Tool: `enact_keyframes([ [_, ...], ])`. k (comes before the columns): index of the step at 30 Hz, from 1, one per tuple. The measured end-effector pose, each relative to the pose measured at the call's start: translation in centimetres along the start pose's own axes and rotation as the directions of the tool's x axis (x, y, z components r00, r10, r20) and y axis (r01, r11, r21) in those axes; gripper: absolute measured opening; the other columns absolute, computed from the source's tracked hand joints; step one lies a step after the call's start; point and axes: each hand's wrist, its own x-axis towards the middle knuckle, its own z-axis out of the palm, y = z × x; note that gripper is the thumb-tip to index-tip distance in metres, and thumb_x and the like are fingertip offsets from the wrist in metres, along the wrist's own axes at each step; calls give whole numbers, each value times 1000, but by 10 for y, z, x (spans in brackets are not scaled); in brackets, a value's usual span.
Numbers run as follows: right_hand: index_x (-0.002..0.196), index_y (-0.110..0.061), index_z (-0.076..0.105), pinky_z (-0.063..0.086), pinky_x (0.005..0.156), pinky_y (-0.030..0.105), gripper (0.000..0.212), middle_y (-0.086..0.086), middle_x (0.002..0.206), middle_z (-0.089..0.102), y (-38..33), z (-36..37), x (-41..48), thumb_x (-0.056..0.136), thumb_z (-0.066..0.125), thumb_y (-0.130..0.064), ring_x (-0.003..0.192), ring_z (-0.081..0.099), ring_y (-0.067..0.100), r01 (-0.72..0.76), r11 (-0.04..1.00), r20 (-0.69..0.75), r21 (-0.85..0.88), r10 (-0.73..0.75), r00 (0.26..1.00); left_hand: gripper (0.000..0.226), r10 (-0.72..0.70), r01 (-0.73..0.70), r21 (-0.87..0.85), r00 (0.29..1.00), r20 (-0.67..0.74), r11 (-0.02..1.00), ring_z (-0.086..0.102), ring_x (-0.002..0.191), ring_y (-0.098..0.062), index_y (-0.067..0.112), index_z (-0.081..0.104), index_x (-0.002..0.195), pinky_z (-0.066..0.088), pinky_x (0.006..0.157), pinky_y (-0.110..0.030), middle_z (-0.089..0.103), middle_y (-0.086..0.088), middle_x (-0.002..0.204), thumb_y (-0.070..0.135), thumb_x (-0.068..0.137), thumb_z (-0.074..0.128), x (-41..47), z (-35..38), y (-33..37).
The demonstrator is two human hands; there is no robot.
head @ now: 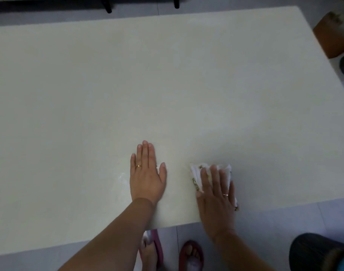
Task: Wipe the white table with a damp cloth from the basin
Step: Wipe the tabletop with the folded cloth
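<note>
Our right hand (216, 192) presses flat, fingers straight, on the folded cloth (196, 173) near the white table (167, 75)'s front edge — soft, limp, best pushed under the palm; our left hand (146, 173) rests flat, holding nothing.

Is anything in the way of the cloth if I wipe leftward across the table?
Only your left hand, lying flat on the white table just left of the cloth that your right hand presses. Nothing else visible stands in its path.

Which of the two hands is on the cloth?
The right hand, pressing the white cloth; the left hand lies flat on bare table.
</note>
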Motion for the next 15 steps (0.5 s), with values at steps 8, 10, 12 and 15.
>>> enact_keyframes([
  [8, 146, -23, 33, 23, 109, 48, 89, 4, 154, 27, 30, -3, -27, 68, 64, -52, 143, 23, 28, 493, 864, 206, -96, -468, 859, 65, -11, 9, 39, 998, 64, 999, -19, 145, -16, 12, -15, 148, -18, 116, -32, -15, -5, 158, 44, 95, 4, 0, 0, 0],
  [10, 143, -22, 40, 26, 108, 47, 87, 4, 150, 36, 28, -9, -28, 62, 72, -27, 139, 31, 29, 484, 870, 211, -96, -457, 864, 63, -12, 8, 40, 995, 95, 999, -22, 144, -16, 13, -20, 146, -20, 115, -32, -18, -6, 159, 43, 97, 4, 0, -4, 0],
  [12, 142, -23, 40, 26, 113, 48, 89, 4, 150, 35, 23, -13, -30, 59, 70, -13, 138, 32, 29, 438, 896, 203, -72, -417, 886, 63, -22, 16, 42, 989, 145, 999, -24, 144, -18, 12, -23, 144, -19, 115, -33, -21, -7, 158, 42, 97, 7, 1, -8, 1],
  [15, 147, -37, 17, -1, 118, 35, 81, -3, 158, -1, 15, -18, -38, 80, 57, -16, 146, -1, 18, 304, 945, 165, 123, -322, 932, 64, -55, 49, 32, 971, 233, 998, -23, 144, -20, 11, -24, 144, -14, 118, -38, -23, -8, 157, 40, 99, 11, 3, -16, 7],
])
